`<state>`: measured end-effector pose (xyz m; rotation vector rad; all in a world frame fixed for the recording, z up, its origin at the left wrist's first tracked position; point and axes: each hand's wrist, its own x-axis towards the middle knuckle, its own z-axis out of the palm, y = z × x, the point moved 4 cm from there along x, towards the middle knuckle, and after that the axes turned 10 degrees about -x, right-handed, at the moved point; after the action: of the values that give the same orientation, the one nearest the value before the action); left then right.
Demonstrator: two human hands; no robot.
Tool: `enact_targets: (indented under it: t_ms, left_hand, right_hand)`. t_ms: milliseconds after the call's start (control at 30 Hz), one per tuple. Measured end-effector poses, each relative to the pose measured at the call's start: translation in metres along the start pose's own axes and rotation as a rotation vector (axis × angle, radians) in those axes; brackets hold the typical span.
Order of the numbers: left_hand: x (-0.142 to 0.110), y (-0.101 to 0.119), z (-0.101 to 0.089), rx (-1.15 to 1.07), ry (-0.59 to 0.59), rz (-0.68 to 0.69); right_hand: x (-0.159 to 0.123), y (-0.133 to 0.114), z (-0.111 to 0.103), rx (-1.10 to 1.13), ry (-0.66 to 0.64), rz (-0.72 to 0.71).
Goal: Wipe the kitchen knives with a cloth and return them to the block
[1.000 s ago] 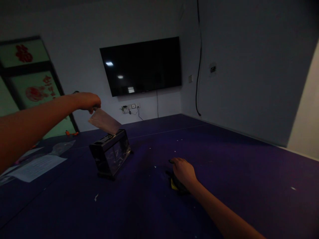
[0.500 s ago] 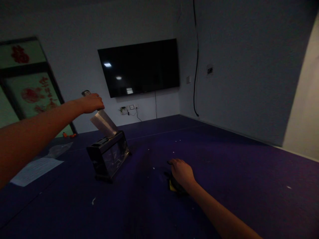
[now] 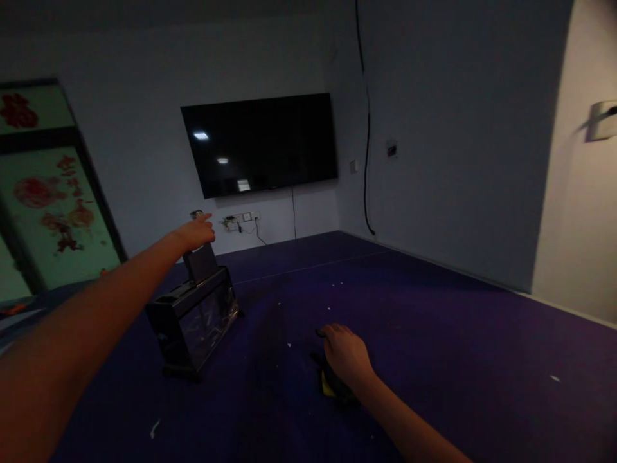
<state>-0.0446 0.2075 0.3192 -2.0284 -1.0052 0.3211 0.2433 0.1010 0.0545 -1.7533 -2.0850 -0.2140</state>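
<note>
My left hand (image 3: 195, 233) is closed round the handle of a cleaver (image 3: 201, 262), its index finger stretched out forward. The broad blade points down, its lower end inside the top of a black knife block (image 3: 180, 302) with see-through sides. Over to the right, my right hand (image 3: 346, 354) is curled over a dark object with a yellow part (image 3: 326, 386) on the purple surface. A black tip sticks out past its fingers; the hand hides most of this object, so its kind is unclear.
Small white scraps (image 3: 154, 429) lie scattered on the purple tabletop (image 3: 424, 360). A television (image 3: 260, 148) hangs on the far wall, with sockets and cables below. At the left edge, part of an orange item (image 3: 13, 310) shows beyond my forearm.
The cleaver has gone from tilted to more upright, and its blade sits deeper in the knife block. My left hand has come lower; my right hand stays on the dark object.
</note>
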Motion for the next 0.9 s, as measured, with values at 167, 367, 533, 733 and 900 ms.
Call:
enact_targets:
  t_ms: [167, 367, 533, 733, 900]
  left_hand:
    - [0.009, 0.021, 0.032, -0.064, -0.030, 0.014]
    - [0.012, 0.042, 0.063, -0.125, -0.072, 0.002]
    - [0.009, 0.048, 0.073, -0.164, -0.089, -0.008]
    - [0.003, 0.052, 0.072, -0.195, -0.074, -0.035]
    - [0.005, 0.054, 0.054, -0.234, -0.006, -0.084]
  right_hand:
    - [0.002, -0.001, 0.003, -0.003, -0.013, 0.000]
    - [0.004, -0.001, 0.006, -0.002, -0.022, -0.009]
    - [0.004, -0.002, 0.005, -0.003, -0.024, -0.008]
    - [0.004, -0.002, 0.007, -0.009, -0.030, -0.002]
    - [0.003, -0.002, 0.006, -0.012, -0.029, -0.009]
